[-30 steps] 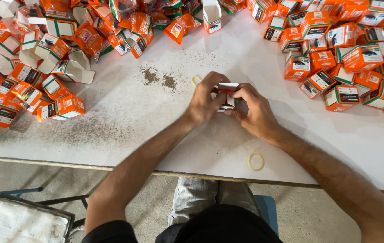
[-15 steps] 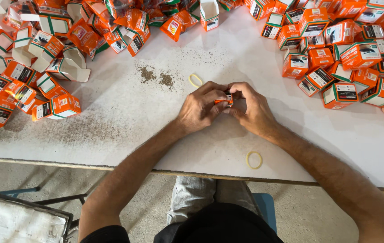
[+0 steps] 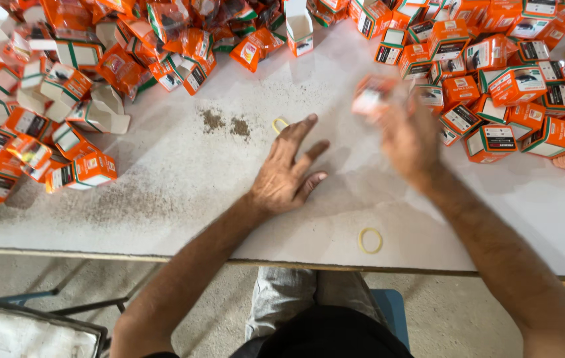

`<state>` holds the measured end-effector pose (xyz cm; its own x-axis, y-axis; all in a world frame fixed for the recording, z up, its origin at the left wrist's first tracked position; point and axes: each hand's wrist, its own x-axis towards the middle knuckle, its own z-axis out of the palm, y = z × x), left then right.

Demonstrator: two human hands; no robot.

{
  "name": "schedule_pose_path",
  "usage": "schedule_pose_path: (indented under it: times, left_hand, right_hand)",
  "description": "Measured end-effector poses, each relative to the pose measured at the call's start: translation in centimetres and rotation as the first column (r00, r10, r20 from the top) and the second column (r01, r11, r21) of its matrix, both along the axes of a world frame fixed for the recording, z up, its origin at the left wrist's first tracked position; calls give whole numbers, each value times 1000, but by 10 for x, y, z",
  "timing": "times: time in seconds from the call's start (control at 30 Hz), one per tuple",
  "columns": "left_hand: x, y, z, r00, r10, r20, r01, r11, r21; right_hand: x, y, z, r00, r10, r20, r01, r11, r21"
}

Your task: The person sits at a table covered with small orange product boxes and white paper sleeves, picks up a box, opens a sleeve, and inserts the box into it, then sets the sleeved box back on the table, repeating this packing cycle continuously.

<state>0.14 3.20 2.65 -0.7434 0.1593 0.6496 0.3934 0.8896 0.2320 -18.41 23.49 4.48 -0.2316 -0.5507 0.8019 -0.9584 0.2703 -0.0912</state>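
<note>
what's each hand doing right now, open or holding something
Left hand: open, fingers spread flat on the white table, holding nothing.
Right hand: blurred, closed on a small orange box.

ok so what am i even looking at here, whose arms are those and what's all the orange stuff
There is no machine here. A camera worn on a person's head looks straight down, so the two bare arms are that person's own, seated at a white table. The left hand lies flat on the table with its fingers spread, its tips near a small yellow rubber band. The right hand is blurred with motion and holds a small orange and white carton. Heaps of similar small orange cartons sit on both sides, one to the left and one to the right. Another rubber band lies near the table's front edge, and some dark crumbs lie mid-table.
</note>
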Motion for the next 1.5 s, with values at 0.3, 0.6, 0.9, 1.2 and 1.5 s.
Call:
schedule_pose_path:
  times: [0.3,0.6,0.9,1.2,1.5]
  left_hand:
    - [-26,-12,-18,997,70,12,-69,997,-26]
    - [-183,-164,-8,793,606,70,-593,792,-142]
    - [-143,-126,-23,941,312,134,-316,949,7]
    - [-27,-10,-6,881,-256,-398,346,922,173]
    - [-30,-12,-15,950,-176,-259,197,979,58]
  right_hand:
    - [-40,31,-13,857,-493,-150,493,698,520]
    - [-5,-34,-35,889,-85,450,-92,930,357]
    - [11,-31,-37,714,161,681,-378,907,183]
    - [24,-36,-59,880,165,446,-220,973,74]
    - [25,-35,-71,857,100,505,-176,979,104]
